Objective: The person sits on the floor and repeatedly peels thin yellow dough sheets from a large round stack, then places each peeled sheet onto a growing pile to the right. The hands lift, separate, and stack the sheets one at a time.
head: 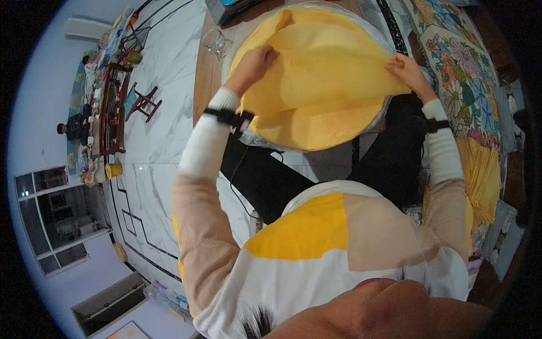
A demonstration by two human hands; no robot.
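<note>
A thin yellow sheet (326, 72) is spread before me over a large round yellow piece (324, 129), possibly cloth. My left hand (256, 65) pinches the upper sheet near its left side. At the opposite side, my right hand (404, 72) grips its edge, and a corner hangs out past the round outline. Clear plastic film (258, 141) shows around the rim of the round piece. Whether more layers lie below is hidden.
A drinking glass (214, 41) stands on the wooden table (205, 80), left of the sheet. Beyond it is a dark box-like object (228, 15). A flower-patterned sofa cover (465, 84) lies at my right. A folding stool (142, 101) and two people are farther left.
</note>
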